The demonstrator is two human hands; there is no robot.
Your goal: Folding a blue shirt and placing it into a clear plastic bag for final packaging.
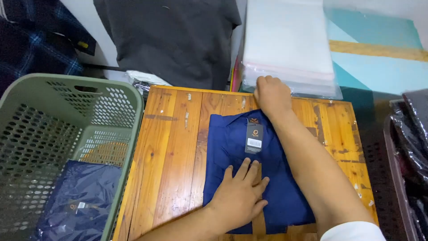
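Your hands on a folded blue shirt, bags at the far edge.

From the left: a green basket (pixel 67 147) holds a bagged shirt (pixel 78 203); on the wooden table (pixel 171 147) your left hand (pixel 240 196) lies flat, fingers spread, on the blue shirt (pixel 232 147) with its hang tag (pixel 254 138); your right hand (pixel 272 96) reaches over it, knuckles curled at the clear bags (pixel 290 44), grip hidden.

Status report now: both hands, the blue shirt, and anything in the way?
Left hand flat on folded blue shirt. Right hand at stack of clear bags, grip unclear. Green basket beside table, nothing blocking.
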